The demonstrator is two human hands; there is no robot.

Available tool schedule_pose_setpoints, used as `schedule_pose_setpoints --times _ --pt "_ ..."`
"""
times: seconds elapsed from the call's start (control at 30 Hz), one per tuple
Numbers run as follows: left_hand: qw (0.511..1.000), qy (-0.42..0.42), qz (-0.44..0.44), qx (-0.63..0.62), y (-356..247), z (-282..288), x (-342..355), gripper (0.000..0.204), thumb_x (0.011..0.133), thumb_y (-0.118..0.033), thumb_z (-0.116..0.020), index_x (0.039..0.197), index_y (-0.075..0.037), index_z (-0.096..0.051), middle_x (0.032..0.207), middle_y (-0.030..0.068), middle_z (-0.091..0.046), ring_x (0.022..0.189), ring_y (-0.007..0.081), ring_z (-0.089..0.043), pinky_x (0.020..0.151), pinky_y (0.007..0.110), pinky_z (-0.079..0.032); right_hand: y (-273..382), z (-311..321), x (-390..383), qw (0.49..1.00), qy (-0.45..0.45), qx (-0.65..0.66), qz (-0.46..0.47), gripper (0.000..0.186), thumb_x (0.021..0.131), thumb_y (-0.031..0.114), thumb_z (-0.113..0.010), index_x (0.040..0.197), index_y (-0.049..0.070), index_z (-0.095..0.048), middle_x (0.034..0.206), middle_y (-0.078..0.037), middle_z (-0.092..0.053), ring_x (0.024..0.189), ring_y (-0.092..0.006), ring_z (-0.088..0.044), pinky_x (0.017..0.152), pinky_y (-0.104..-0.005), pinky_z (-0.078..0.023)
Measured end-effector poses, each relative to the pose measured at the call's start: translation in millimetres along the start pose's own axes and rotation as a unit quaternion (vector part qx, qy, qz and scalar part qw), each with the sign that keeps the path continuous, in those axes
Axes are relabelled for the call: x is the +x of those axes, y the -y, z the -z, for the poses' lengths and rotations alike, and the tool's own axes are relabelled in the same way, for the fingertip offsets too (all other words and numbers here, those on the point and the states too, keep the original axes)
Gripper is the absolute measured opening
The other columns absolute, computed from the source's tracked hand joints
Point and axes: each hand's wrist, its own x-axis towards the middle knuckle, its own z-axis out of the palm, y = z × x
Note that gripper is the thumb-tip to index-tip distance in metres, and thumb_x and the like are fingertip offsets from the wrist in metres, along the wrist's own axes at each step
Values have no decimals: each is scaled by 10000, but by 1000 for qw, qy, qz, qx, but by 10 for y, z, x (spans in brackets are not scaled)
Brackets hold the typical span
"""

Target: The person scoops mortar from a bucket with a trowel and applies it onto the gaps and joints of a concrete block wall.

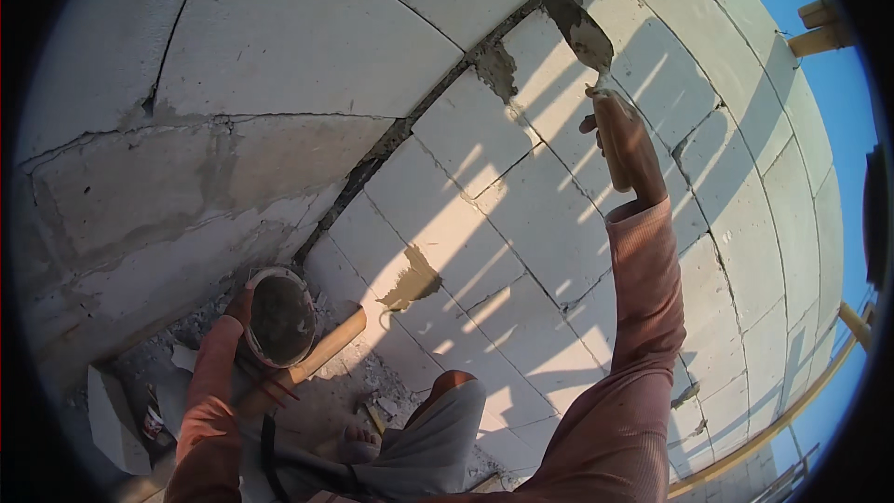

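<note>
Grey mortar smears the blade of a trowel (581,37), which is at one o'clock, tilted in front of the sunlit block wall (559,224). Its pale handle sits in the closed grip of the right hand (635,144). At eight o'clock the left hand (240,307) is closed on the rim of a round bucket (282,319) with grey mix inside. A wooden pole (326,346) slants in from between seven and eight, lying between the bucket and the person's bent leg, an obstacle beside that arm. Near the middle, towards seven, a mortar patch (412,279) marks the wall. Rubble covers the ground around a bare foot (358,445) near seven. Farther out at eight are a pale block piece (114,419) and a red-and-white scrap (152,423), any print too small to read. Timber ends (821,30) jut at two; a yellowish rail (768,447) bends past four.
</note>
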Motion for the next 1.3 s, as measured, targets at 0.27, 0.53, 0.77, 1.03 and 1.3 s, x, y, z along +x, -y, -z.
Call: schedule_pose_setpoints --times 0.27,0.53,0.77,1.03,1.3 --pt "999 -43 -23 24 -339 78 -14 745 1001 -650 -332 1420 -68 -535 1419 195 -561 1357 352 -477 1147 405 -324 -916 -2725 -1685 931 196 -137 276 339 883 382 -716 1055 93 -668 945 -121 -673 773 -305 -698 645 -415 -557" --pt "1000 -3 -12 -19 -575 -74 -306 812 975 -709 -337 1418 -60 -542 1451 180 -528 1373 343 -454 1166 412 -289 -1330 -4708 -2416 857 378 -210 281 288 905 342 -622 1004 79 -685 920 -137 -716 816 -313 -719 671 -441 -574" --pt "998 20 7 65 -254 33 -376 776 1006 -675 -293 1524 -110 -417 1487 160 -498 1391 290 -433 1178 374 -280 -1127 -5325 -2943 848 310 -124 412 102 769 131 -642 724 94 -725 786 -127 -729 711 -264 -728 599 -393 -561" --pt "998 54 -18 35 -513 -151 -199 819 999 -697 -250 1513 -87 -433 1480 155 -504 1383 285 -444 1183 359 -272 -1557 -5298 -3077 872 482 35 77 485 945 474 -558 1121 46 -704 1077 -221 -708 1035 -373 -679 890 -474 -535" --pt "998 -20 47 -23 -347 -94 -226 897 973 -740 -224 1446 -33 -510 1417 197 -555 1347 304 -484 1166 382 -293 -1762 -5080 -3431 810 475 333 -91 422 917 368 -715 1135 15 -641 994 -152 -681 913 -227 -639 826 -353 -492"
